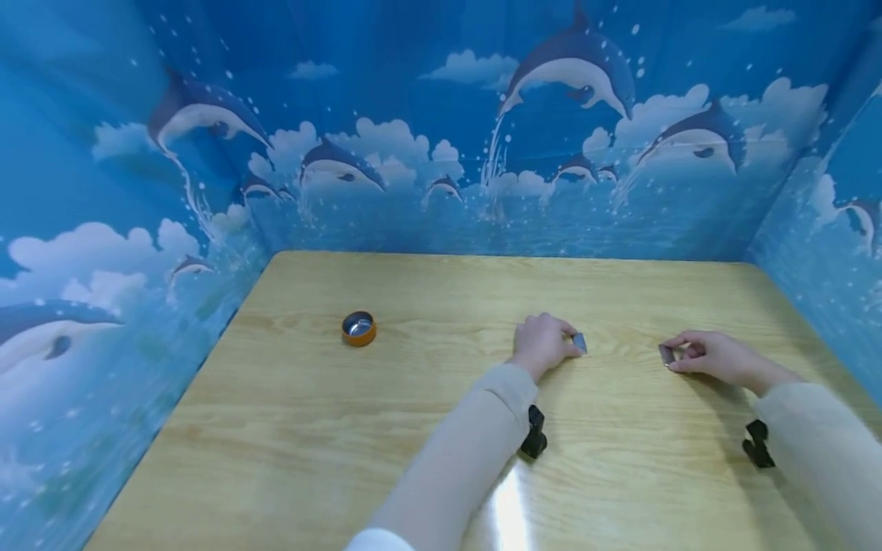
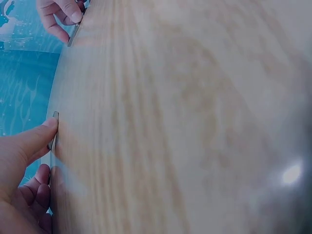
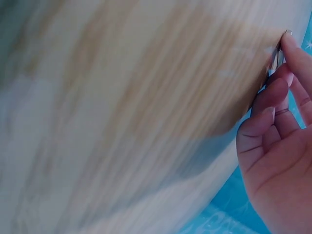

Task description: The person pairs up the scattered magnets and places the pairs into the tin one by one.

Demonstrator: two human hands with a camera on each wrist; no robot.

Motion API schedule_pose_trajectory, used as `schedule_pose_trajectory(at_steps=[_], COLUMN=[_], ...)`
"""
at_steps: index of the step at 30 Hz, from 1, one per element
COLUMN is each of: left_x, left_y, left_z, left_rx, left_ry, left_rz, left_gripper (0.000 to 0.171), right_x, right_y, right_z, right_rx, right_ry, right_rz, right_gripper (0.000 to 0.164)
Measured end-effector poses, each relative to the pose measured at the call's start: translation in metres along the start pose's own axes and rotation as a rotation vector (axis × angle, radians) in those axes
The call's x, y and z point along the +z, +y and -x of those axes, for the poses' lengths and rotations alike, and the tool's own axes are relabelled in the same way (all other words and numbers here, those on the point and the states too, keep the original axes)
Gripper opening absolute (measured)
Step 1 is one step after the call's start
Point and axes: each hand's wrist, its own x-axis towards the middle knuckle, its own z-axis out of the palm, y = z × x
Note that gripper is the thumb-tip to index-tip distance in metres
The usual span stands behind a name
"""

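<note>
On the right half of the table, my left hand (image 1: 540, 342) pinches a small, thin, grey flat piece (image 1: 579, 343) between thumb and fingers. Seen edge-on in the left wrist view, that piece (image 2: 55, 127) stands tilted up at the wood surface. Across a gap to the right, my right hand (image 1: 720, 358) pinches a similar thin grey piece (image 1: 667, 354) by its edges. Its fingers partly cover this piece in the right wrist view, where only a narrow dark edge (image 3: 279, 57) shows. The two pieces are apart, facing each other.
A small round orange dish (image 1: 359, 329) with a shiny metallic inside stands on the left half of the wooden table (image 1: 276, 428). Blue dolphin-print curtains (image 1: 386, 92) close off the back and sides. Black wrist mounts (image 1: 534, 433) hang under both sleeves.
</note>
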Motion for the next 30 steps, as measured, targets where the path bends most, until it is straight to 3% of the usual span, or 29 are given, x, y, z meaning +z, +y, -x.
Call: schedule_pose_trajectory(at_steps=[16,30], left_x=[-0.001,0.002], left_y=[0.0,0.004], left_z=[0.004,0.007], left_rx=[0.029,0.029], left_ry=[0.003,0.013], left_rz=[-0.024,0.001], left_gripper=[0.033,0.032], right_x=[0.009,0.014], right_y=[-0.021,-0.022], right_z=[-0.009,-0.015], right_rx=[-0.051,0.002], right_ry=[-0.012,-0.006], right_rz=[-0.06,-0.091], right_gripper=[0.047,0.05])
